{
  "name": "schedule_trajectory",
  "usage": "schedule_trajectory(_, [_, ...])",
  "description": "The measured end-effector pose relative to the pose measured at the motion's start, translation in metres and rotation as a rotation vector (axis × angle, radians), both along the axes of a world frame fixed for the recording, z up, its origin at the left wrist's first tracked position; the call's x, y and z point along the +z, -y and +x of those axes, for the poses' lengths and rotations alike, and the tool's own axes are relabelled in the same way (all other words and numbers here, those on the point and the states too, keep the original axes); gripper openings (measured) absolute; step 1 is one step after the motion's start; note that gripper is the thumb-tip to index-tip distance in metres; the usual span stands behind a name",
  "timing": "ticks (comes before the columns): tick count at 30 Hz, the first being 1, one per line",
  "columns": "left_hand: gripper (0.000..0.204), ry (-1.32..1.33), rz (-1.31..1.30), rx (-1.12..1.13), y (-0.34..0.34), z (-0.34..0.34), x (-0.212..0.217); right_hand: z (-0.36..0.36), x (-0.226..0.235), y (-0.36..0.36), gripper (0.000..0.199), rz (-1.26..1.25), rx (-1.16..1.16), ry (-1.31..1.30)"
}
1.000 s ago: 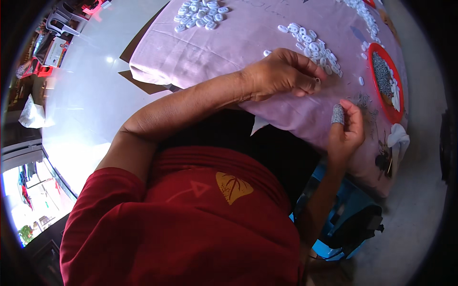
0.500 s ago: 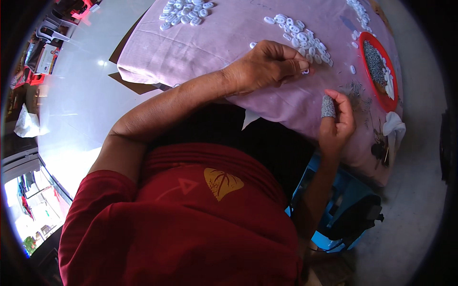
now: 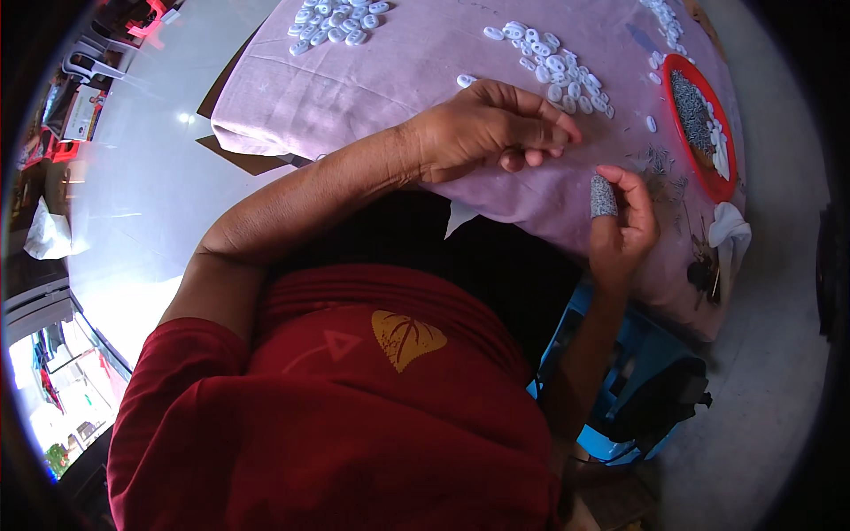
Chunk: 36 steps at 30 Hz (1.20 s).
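Observation:
Over the near edge of the pink cloth-covered table, my left hand (image 3: 491, 133) is closed in a pinch. Whatever sits between its thumb and forefinger is hidden now. Just beyond it lies a loose heap of white oval plastic pieces with holes (image 3: 556, 64). My right hand (image 3: 627, 226) is to the right and a little nearer, its fingers curled in. A speckled grey finger cover (image 3: 603, 196) wraps its thumb, whose tip is close to the forefinger. I cannot make out anything between them. Small grey screw-like pieces (image 3: 660, 161) lie scattered beside this hand.
At the table's right edge, a red basin (image 3: 670, 99) holds many small grey metal pieces and some white ones. Another white heap (image 3: 335, 21) is at far left. A white cloth (image 3: 730, 228) hangs by the right edge. Below the table is a blue container (image 3: 567, 332).
My left hand has turned slightly, and the small white piece seen at its fingertips is now out of sight. My right hand has barely moved. The view has shifted a little.

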<state>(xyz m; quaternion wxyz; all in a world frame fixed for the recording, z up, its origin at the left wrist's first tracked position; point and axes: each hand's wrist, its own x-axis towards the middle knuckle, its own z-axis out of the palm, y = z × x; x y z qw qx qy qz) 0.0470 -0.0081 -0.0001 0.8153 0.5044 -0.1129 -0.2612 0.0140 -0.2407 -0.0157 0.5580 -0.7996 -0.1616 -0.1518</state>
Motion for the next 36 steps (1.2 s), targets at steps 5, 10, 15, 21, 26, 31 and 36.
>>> schedule_trajectory(5, [0.023, 0.186, 0.101, 0.009, -0.001, -0.003, -0.001, -0.002, 0.005, -0.002, 0.027, 0.008, -0.001, -0.004])
schedule_trajectory(10, [0.023, 0.190, 0.104, -0.026, -0.004, -0.006, -0.001, -0.014, 0.019, -0.010, 0.027, 0.119, 0.094, -0.092])
schedule_trajectory(15, [0.021, 0.237, 0.108, -0.041, -0.001, -0.014, 0.000, -0.025, 0.038, -0.024, 0.025, 0.206, 0.115, -0.183])
schedule_trajectory(21, [0.021, 0.352, 0.051, -0.076, 0.002, -0.018, 0.008, -0.027, 0.042, -0.023, 0.023, 0.210, 0.162, -0.219])
schedule_trajectory(26, [0.022, 0.425, 0.021, -0.084, 0.004, -0.019, 0.005, -0.029, 0.040, -0.023, 0.022, 0.215, 0.187, -0.198])
schedule_trajectory(31, [0.023, 0.459, 0.088, -0.081, 0.004, -0.021, 0.006, -0.030, 0.037, -0.021, 0.022, 0.206, 0.189, -0.205])
schedule_trajectory(36, [0.023, 0.443, 0.080, -0.066, 0.006, -0.021, 0.002, -0.032, 0.038, -0.021, 0.022, 0.190, 0.197, -0.215])
